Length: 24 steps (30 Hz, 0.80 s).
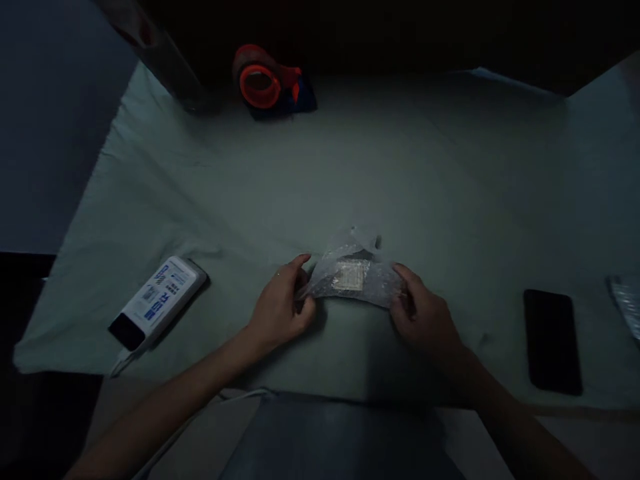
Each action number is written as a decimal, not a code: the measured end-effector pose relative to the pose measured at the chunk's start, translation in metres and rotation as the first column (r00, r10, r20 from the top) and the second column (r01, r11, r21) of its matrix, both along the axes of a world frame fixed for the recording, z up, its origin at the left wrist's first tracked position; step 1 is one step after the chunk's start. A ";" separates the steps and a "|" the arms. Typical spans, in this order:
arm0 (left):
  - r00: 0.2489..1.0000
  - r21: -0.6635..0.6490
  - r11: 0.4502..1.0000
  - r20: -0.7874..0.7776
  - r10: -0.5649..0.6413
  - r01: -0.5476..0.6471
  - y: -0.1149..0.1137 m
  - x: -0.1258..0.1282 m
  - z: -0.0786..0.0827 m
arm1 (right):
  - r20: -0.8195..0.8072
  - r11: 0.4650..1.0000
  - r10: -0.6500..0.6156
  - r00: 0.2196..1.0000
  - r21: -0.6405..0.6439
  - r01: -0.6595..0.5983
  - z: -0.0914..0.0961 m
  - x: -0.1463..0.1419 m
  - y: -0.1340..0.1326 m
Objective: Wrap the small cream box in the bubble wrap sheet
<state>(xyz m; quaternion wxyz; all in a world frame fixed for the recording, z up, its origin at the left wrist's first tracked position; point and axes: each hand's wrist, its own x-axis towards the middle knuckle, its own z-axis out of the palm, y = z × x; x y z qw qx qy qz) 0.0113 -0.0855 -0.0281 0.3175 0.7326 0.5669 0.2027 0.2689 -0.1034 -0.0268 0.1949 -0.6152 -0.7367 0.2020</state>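
Between my hands, near the front of the cloth-covered table, is a small piece of bubble wrap (330, 285) around a flat item with a pale label (350, 275). What the item is cannot be made out through the plastic. My left hand (284, 303) pinches the wrap's left end between thumb and fingers. At the opposite end, my right hand (423, 310) is closed on the wrap, its fingers curled. A loose flap of the plastic (354, 239) stands up at the far side.
A red tape dispenser (260, 87) stands at the back left. To my left lies a white power bank (157, 297) with a cable, on a dark object. A black phone (553, 341) is at the right, with a silvery packet (627, 303) beyond it. A dark box-like shape (390, 40) fills the back.
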 end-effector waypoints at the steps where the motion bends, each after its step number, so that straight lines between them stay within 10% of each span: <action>1: 1.000 0.048 0.999 -0.010 -0.019 0.019 0.003 0.002 0.003 | -0.009 1.000 -0.010 1.000 0.001 0.010 0.002 0.000 0.003; 7: 0.983 0.271 0.948 -0.127 -0.135 0.165 0.039 0.027 0.021 | -0.001 0.984 0.116 0.993 0.140 -0.115 0.018 -0.013 0.038; 14: 0.847 0.053 0.936 -0.445 -0.289 0.348 0.063 0.047 0.031 | 0.249 0.992 0.123 0.961 -0.010 -0.125 0.018 -0.026 0.059; 24: 0.833 0.010 0.991 -0.544 -0.105 0.131 0.066 0.014 0.016 | 0.256 0.996 -0.008 0.967 -0.088 0.032 -0.002 -0.010 0.068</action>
